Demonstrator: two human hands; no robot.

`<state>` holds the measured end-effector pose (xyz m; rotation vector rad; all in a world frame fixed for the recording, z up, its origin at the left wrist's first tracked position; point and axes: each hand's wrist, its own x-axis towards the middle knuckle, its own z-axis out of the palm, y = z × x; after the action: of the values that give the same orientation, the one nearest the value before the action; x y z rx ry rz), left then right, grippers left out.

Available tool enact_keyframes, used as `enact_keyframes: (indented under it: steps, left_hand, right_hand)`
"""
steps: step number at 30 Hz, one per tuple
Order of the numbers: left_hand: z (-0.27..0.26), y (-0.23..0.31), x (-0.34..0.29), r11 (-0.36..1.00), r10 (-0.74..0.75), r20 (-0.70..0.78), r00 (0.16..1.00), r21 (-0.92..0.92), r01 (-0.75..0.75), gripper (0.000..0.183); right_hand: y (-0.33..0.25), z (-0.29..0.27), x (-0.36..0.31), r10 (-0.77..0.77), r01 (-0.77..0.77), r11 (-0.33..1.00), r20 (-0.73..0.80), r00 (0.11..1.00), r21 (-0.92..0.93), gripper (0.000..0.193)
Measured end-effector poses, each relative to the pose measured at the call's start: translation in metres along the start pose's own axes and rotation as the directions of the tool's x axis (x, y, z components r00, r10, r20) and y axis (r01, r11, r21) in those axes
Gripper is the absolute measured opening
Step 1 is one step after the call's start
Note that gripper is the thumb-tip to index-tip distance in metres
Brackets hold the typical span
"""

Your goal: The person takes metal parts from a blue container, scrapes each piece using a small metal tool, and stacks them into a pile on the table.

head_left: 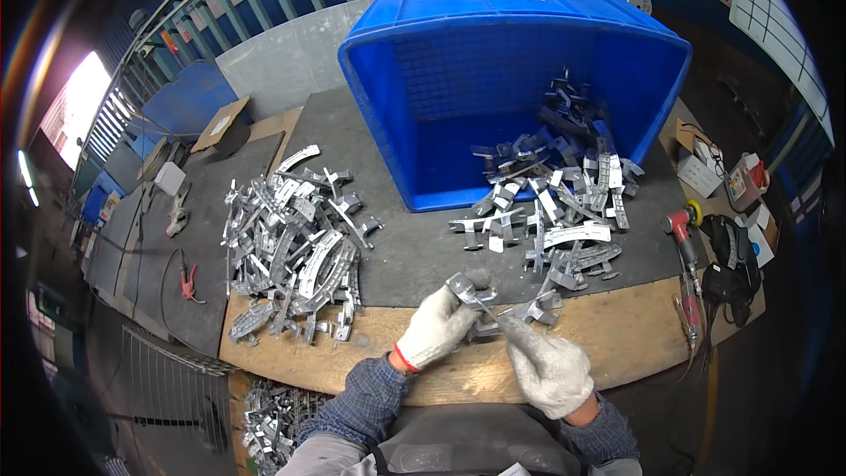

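Both my hands wear white knit gloves and meet over the wooden front strip of the bench. My left hand [434,330] is closed on a grey cast-metal bracket [462,286], tilted up. Pinched in my right hand [553,375] is a slim, pointed tool [486,309], its tip up against the bracket. The glove hides its handle, so its exact kind does not show. Just beyond my right fingertips another metal bracket [545,303] lies at the edge of the dark mat. To the left sits a big heap of similar brackets [295,242].
A large blue plastic bin [374,115] lies on its side, brackets [577,181] spilling from its mouth. At right are a red-and-grey power tool [680,227] and a black bag [731,269]. A red-handled air gun [189,284] lies left. More brackets [269,427] sit below the bench.
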<state>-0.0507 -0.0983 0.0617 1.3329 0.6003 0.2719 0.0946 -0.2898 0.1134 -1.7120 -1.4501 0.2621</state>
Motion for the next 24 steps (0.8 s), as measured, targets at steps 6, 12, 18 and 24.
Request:
enact_keyframes:
  steps: [6,12,18,24]
  left_hand:
    - [0.012,-0.002,-0.015,0.952,0.222,0.004,0.975,0.217,-0.218,0.050]
    - [0.017,-0.006,-0.022,0.813,0.255,-0.002,0.967,0.542,-0.213,0.061]
    - [0.025,-0.001,-0.026,0.521,0.452,0.069,0.889,0.789,-0.326,0.066]
    - [-0.005,-0.014,-0.008,0.930,0.067,-0.274,0.959,-0.330,-0.160,0.051]
  right_hand:
    - [-0.003,0.007,0.002,0.011,0.008,0.985,0.110,0.994,-0.172,0.047]
    - [-0.002,0.004,-0.001,-0.041,0.051,0.994,0.104,0.994,-0.097,0.044]
    - [0.008,0.011,-0.005,0.388,-0.506,0.636,0.326,0.862,0.582,0.041]
    - [-0.003,0.003,-0.005,0.179,-0.165,0.980,0.137,0.974,-0.110,0.038]
